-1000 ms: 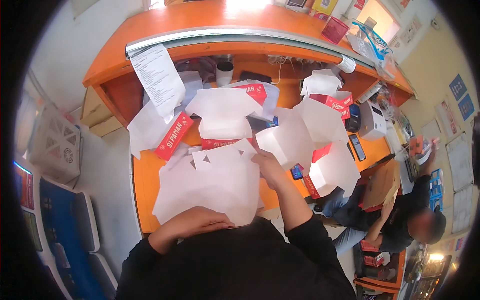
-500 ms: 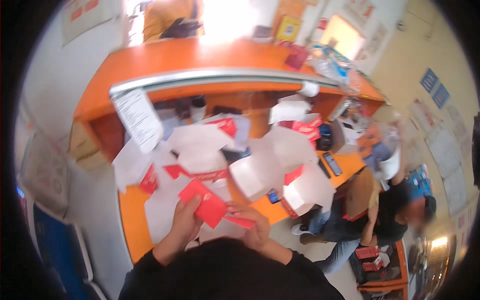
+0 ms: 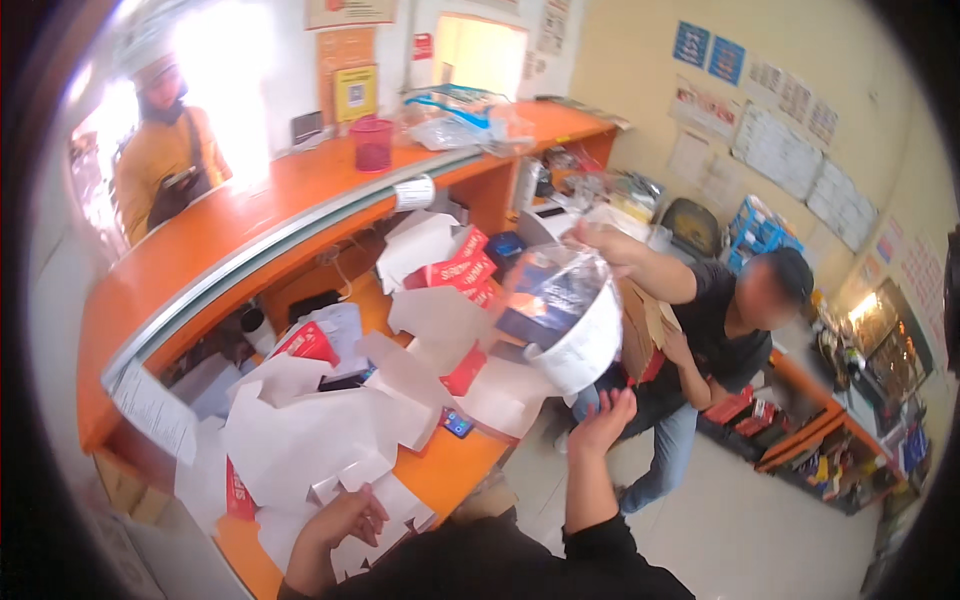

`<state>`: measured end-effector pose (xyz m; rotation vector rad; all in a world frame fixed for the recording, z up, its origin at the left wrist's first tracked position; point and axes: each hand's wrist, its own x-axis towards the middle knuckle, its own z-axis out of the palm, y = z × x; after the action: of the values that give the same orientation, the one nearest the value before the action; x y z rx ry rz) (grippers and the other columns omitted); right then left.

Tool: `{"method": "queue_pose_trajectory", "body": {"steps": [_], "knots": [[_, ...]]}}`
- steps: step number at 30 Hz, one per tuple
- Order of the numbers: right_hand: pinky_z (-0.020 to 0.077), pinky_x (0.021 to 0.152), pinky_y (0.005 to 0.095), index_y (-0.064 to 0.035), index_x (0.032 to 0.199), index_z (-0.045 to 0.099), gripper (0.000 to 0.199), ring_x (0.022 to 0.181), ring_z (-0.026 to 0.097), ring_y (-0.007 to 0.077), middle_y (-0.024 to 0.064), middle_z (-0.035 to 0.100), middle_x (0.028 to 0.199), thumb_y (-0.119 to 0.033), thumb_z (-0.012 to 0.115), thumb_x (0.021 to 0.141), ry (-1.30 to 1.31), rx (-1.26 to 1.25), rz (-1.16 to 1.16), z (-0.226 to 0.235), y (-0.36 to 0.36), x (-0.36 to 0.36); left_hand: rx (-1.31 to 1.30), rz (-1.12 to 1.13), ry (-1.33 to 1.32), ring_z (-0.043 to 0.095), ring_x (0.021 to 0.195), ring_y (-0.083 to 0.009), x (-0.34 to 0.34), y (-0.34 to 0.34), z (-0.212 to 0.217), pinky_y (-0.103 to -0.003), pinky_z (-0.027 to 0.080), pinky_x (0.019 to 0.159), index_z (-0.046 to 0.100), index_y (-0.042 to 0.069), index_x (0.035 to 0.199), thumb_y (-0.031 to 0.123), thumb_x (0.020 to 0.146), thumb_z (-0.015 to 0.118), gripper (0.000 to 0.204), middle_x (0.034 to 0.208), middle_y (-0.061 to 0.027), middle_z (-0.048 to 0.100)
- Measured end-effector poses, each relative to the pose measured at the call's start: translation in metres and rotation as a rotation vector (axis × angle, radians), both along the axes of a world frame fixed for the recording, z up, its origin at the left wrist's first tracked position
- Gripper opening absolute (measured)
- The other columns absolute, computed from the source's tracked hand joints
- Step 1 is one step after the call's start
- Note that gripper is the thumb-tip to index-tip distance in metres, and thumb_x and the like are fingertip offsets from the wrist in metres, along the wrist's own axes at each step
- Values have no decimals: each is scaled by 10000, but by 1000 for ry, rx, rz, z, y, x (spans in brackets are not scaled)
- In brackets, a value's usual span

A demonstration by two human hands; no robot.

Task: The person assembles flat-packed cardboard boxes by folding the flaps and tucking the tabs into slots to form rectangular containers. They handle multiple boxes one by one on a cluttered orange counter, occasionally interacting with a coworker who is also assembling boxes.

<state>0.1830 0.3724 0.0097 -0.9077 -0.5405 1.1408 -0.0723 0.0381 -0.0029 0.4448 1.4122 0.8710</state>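
Right hand [image 3: 606,418] is up in the air w/ fingers spread open, palm reaching toward a parcel [image 3: 560,318], a clear plastic bag w/ a white padded bottom and something dark blue inside. The hand sits just below the parcel's lower edge; can't tell if the fingertips actually touch it, looks like a tiny gap. The parcel is held up from above by a co-worker's hand [image 3: 597,240], the person in the black tee standing off to the right past the end of the tabletop [image 3: 455,470]. So the parcel's hanging in mid-air between the two of them, over the right end of the orange tabletop, not resting on anything.

Left hand [image 3: 340,520] is down low on the near edge of the tabletop, fingers loosely curled, lying on a pile of white paper envelopes [image 3: 300,440]. Not really gripping anything afaict, just resting on the top sheets.

The tabletop itself is a mess: white envelopes all over, some red mailer packs [image 3: 460,270] further back, a small phone-like thing [image 3: 457,422] near the front edge. Above it runs the orange raised counter [image 3: 240,225] w/ a red mesh cup [image 3: 371,145] and a plastic bag [image 3: 450,118] on top. Another person in a yellow jacket [image 3: 160,165] stands behind that counter, top left, backlit pretty hard.
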Motion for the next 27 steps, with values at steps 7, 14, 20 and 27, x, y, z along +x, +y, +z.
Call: {"method": "queue_pose_trajectory", "body": {"steps": [7, 14, 20, 27], "knots": [[408, 939, 565, -224, 1491, 173, 827, 1285, 408, 343, 111, 339, 1463, -599, 522, 841, 164, -18, 976, 30, 40, 11, 503, 145, 231, 424, 1250, -292, 24, 145, 45, -451, 372, 1026, 151, 194, 1474, 497, 908, 530, 746, 1431, -116, 314], [401, 920, 569, -263, 1479, 143, 889, 1316, 331, 351, 128, 297, 1456, -424, 660, 774, 157, -38, 1023, 29, 50, 17, 648, 107, 98, 321, 1344, -307, 27, 260, 50, -473, 344, 1049, 115, 144, 1483, 641, 869, 468, 865, 1501, -99, 241], [338, 1011, 541, -216, 1487, 115, 903, 1325, 324, 335, 139, 295, 1454, -361, 657, 779, 196, -49, 1057, 49, 49, 17, 706, 180, 28, 327, 1337, -250, 46, 257, 69, -435, 324, 1068, 186, 133, 1470, 621, 889, 444, 801, 1470, -77, 309], [464, 941, 476, -177, 1447, 235, 860, 1259, 454, 280, 95, 419, 1389, -434, 664, 748, 102, -41, 1167, 93, 27, -19, 717, 378, 81, 381, 1277, -253, 43, 209, 115, -451, 321, 1062, 160, 156, 1464, 562, 912, 474, 754, 1425, -62, 355]]}}
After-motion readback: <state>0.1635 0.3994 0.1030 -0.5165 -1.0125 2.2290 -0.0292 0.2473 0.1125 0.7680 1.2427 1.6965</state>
